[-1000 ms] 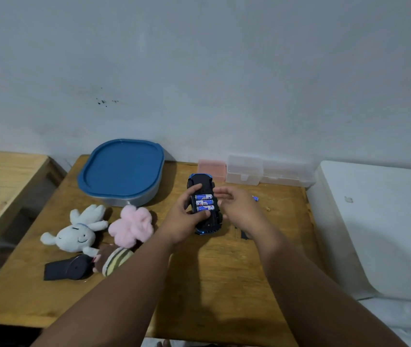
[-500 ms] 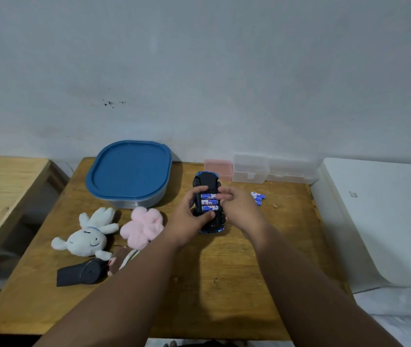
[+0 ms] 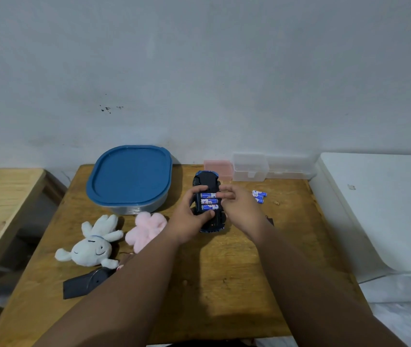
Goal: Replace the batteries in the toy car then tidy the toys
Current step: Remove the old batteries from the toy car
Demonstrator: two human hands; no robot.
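Little has been moved: one toy car (image 3: 205, 177) is gripped by the left hand (image 3: 189, 221), its three batteries (image 3: 208, 201) touched by the right hand (image 3: 239, 209) with straight fingers (image 3: 225, 195); spares (image 3: 259, 194) at 3 o'clock.

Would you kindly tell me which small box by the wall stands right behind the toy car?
The pink box, directly behind the toy car; the clear box stands to its right.

The left hand (image 3: 189, 220) and right hand (image 3: 243, 209) are bare, as are both forearms (image 3: 129, 284).
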